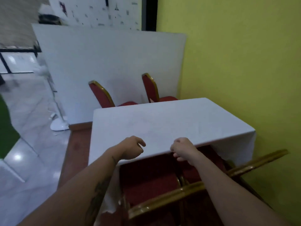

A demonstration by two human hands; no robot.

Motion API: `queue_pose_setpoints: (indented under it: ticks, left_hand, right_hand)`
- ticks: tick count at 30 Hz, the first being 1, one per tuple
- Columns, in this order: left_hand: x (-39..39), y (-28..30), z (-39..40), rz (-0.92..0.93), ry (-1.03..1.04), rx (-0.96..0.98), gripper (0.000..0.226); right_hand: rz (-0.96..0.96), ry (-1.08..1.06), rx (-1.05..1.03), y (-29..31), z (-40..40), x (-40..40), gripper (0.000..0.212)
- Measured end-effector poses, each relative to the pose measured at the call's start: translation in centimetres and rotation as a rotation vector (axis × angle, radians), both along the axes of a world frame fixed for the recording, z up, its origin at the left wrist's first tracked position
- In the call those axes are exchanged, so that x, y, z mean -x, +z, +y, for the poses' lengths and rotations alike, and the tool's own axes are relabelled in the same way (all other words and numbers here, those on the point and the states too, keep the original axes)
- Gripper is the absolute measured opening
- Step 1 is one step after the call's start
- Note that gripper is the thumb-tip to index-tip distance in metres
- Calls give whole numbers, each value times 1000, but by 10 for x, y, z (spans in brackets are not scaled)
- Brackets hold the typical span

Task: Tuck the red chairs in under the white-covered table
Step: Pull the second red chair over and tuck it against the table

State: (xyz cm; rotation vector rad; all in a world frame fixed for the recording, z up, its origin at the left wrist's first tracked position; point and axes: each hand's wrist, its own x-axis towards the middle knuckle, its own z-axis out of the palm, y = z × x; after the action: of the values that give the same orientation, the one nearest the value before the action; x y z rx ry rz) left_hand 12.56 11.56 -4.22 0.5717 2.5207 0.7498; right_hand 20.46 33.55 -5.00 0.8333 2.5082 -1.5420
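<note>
The white-covered table (pixel 171 121) stands against the yellow wall. Two red chairs with gold frames sit at its near side below my arms: the left near chair (pixel 146 181) and the right near chair (pixel 257 162), their seats partly under the lifted cloth edge. At the far side, the far left chair (pixel 101 95) and the far right chair (pixel 150 87) have their seats tucked partly under the table. My left hand (pixel 132 147) hovers loosely curled over the near cloth edge, finger and thumb apart. My right hand (pixel 182 149) is closed on the tablecloth's near edge.
A white partition panel (pixel 105 59) stands behind the far chairs. A white fan base (pixel 59 125) sits on the glossy tile floor at left. The yellow wall (pixel 244 62) borders the table's right side. A brown floor strip (pixel 76 147) runs along the table's left.
</note>
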Motion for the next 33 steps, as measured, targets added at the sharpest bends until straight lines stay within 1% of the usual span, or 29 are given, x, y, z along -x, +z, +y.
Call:
queue_pose_setpoints:
  ticks: [2,3,4,5,7,9,11,14,18,22,24,26,30,33]
  left_hand:
    - [20,15,-64,29,72,-21,48]
    - [29,22,-94,41,105,-18,49]
    - [38,29,-123,50,136,-13,50]
    - [47,36,-150,65,166,-13,51]
    - [65,51,-197,109,221,-28,52]
    - [82,65,-236,151,274,-71,50]
    - [99,73,-267,180,355,-121,46]
    - [133,68,-307,229,501,-163,44]
    - [202,59,-342,303,614,-118,35]
    - [293,59,-356,307,652,-48,38]
    - [339,60,-358,292,655,-20,37]
    - [384,62,-359,287,659,-32,36]
    - [460,67,-365,255,653,-96,36]
    - [515,65,-369,220,629,-143,37]
  right_hand:
    - [12,63,-21,8,-54,27,14]
    - [20,101,-27,13,-80,39,24]
    - [8,129,-30,13,-101,55,50]
    - [1,169,-44,18,-124,67,29]
    - [2,230,-72,25,-159,97,38]
    - [35,278,-93,34,-192,130,41]
    - [78,312,-106,38,-223,166,42]
    - [121,376,-132,39,-264,221,39]
    - [157,408,-162,30,-298,304,41]
    - [166,400,-162,25,-313,398,41]
    - [169,377,-176,26,-315,442,32]
    - [173,340,-209,31,-314,484,23]
    - [118,324,-242,34,-315,560,37]
    - [87,288,-254,32,-316,608,42]
